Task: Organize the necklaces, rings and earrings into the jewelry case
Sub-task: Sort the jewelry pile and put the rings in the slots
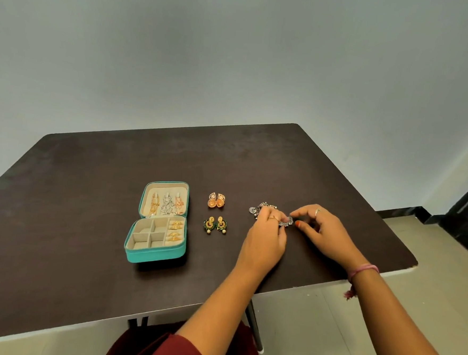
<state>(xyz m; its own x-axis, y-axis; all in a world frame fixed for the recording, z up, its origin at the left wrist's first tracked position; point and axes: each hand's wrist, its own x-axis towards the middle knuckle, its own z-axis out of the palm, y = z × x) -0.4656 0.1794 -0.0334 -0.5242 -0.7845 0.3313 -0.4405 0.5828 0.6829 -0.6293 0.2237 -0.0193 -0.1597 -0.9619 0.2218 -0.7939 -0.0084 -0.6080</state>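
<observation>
- The case (157,222) lies open on the dark surface (87,194), well to the left of both hands.
- Its lid holds three necklaces (166,203), and gold rings (175,231) sit in the right column of the base. The other compartments look bare.
- Between the case and the hands lie two earring pairs: an orange pair (216,201) farther away, a green-gold pair (215,224) nearer.
- Silver earrings (264,208) lie in a small cluster just beyond the left hand (264,240).
- The left hand has its fingers curled and pinches one silver earring (285,222) at the fingertips.
- The right hand (320,233) is just beside it. Its thumb and forefinger reach to the same earring, but I cannot tell if they really grip it. The other fingers are loosely bent.
- A ring is on one finger of each hand, and a pink thread (362,270) is around the right wrist.
</observation>
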